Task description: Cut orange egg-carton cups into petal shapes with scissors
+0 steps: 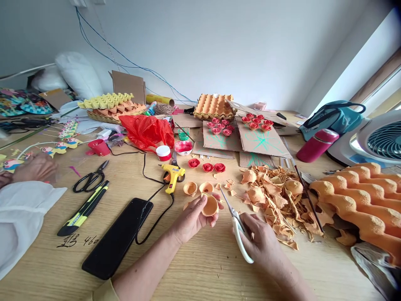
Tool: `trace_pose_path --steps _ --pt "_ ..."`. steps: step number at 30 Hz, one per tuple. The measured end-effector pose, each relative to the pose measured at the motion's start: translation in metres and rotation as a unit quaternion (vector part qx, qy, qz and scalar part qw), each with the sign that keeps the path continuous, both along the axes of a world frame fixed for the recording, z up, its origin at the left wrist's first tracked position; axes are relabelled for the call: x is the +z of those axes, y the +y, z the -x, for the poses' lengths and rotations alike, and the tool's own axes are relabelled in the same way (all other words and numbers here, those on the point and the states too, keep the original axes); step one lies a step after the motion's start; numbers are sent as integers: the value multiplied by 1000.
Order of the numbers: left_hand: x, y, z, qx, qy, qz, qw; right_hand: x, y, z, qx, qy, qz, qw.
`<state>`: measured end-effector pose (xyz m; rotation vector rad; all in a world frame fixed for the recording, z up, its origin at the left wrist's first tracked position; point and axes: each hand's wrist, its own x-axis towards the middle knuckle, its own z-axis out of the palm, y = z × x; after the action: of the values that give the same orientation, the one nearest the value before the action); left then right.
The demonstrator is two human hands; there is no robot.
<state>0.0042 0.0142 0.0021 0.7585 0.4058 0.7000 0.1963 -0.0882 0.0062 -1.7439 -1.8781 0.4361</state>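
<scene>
My left hand (191, 217) is closed round a small orange cup (209, 205) cut from an egg carton, held just above the wooden table (203, 267). My right hand (262, 239) grips white-handled scissors (235, 221), blades pointing up and left toward the cup. Two more orange cups (198, 188) lie just beyond my left hand. Three red paper roses (206, 166) sit behind them. A heap of orange carton scraps (275, 200) lies to the right of the scissors.
A yellow glue gun (172, 175) with black cord, a black phone (118, 237), a utility knife (83, 209) and black scissors (90, 179) lie left. An orange egg tray (357, 205) is at right. Another person's hand (34, 168) and white sleeve rest at far left. Cardboard with roses (238, 133) lies behind.
</scene>
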Motion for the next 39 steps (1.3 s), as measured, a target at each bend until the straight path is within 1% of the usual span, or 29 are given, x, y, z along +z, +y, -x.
trace_pose_path --steps 3,5,8,11,13,17,19,20,24,27,29,34,37,39 --pt "4 -6 0 -41 16 -16 999 -2 0 -4 -33 26 -11 999" --pt "4 -9 0 -63 36 -46 996 -2 1 -7 -48 46 -11 998" --pt "1 -12 -1 -74 73 -108 989 -1 1 -10 -54 75 -5 996" --pt "-4 -14 -4 -105 97 -144 979 -1 0 -10 -56 105 -2 993" --pt "-6 -17 -5 -149 93 -148 973 -1 -1 -10 -62 131 3 989" --pt "-5 -22 -7 -273 95 -128 949 -3 -3 -12 -66 207 16 976" --pt "-5 -23 -7 -307 100 -124 938 -4 -4 -14 -67 236 20 969" --pt "-5 -23 -7 -308 98 -118 939 -5 -4 -15 -67 245 21 967" --pt "-9 -21 -7 -272 70 -80 956 -8 -6 -20 -62 261 21 963" --pt "-12 -18 -8 -253 42 -66 964 -8 -6 -22 -59 259 18 964" --pt "-12 -17 -8 -227 34 -59 971 -7 -5 -23 -55 253 19 966" --pt "-5 -12 -6 -106 -4 -39 994 -3 -3 -21 -40 220 11 975" --pt "-3 -8 -4 -37 -41 -13 998 1 -2 -17 -27 198 10 980" --pt "-3 -5 -3 -7 -54 -2 999 4 -1 -15 -18 172 16 985"
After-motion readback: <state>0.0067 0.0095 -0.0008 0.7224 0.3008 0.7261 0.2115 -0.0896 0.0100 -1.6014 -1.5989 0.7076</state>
